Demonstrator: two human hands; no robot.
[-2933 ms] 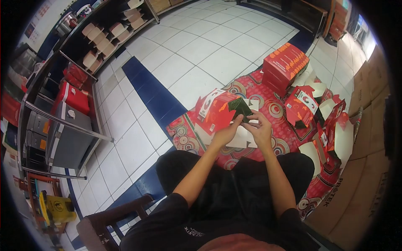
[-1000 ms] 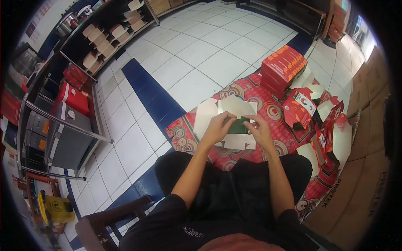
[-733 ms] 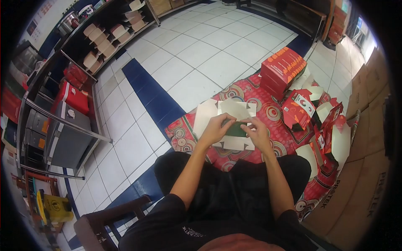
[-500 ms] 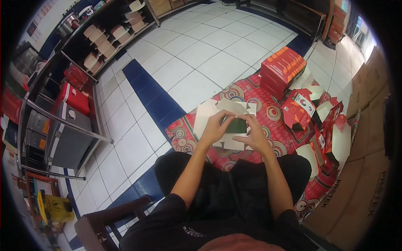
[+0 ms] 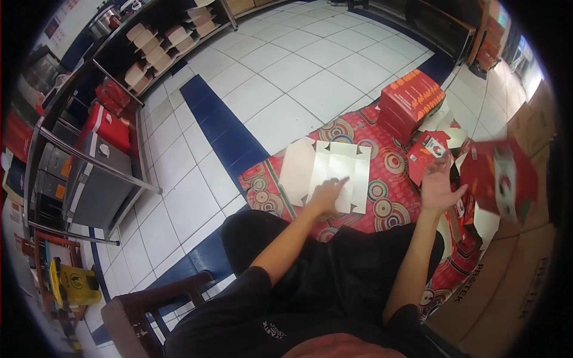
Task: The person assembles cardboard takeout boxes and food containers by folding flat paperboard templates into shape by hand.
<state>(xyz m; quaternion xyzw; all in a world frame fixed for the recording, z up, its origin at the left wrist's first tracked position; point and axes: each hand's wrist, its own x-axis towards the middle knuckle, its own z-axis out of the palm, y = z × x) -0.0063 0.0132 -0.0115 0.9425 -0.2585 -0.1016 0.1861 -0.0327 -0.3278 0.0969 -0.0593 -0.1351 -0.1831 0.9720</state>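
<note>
Flat white cardboard box blanks (image 5: 358, 179), with tabs and fold lines, lie on the patterned cloth in front of me. My left hand (image 5: 325, 197) rests on their near part, index finger stretched out. Further right, my right hand (image 5: 440, 186) is raised with its fingers spread and nothing between them. Just beyond its thumb a red box (image 5: 501, 179) is in the air, smeared by motion. Behind that hand lie folded red boxes (image 5: 428, 152), partly hidden by my fingers.
A stack of red printed cardboard (image 5: 412, 101) stands on the red patterned cloth (image 5: 388, 206). Brown cartons (image 5: 501, 274) line the right side. On the left are a metal rack (image 5: 98, 152) with a grey case, and shelves of stacked containers (image 5: 152, 51). White floor tiles (image 5: 280, 113) lie ahead.
The box that both hands were folding has left the blanks and is now in the air at right. My right hand moved right and opened; my left hand lowered onto the blanks.
</note>
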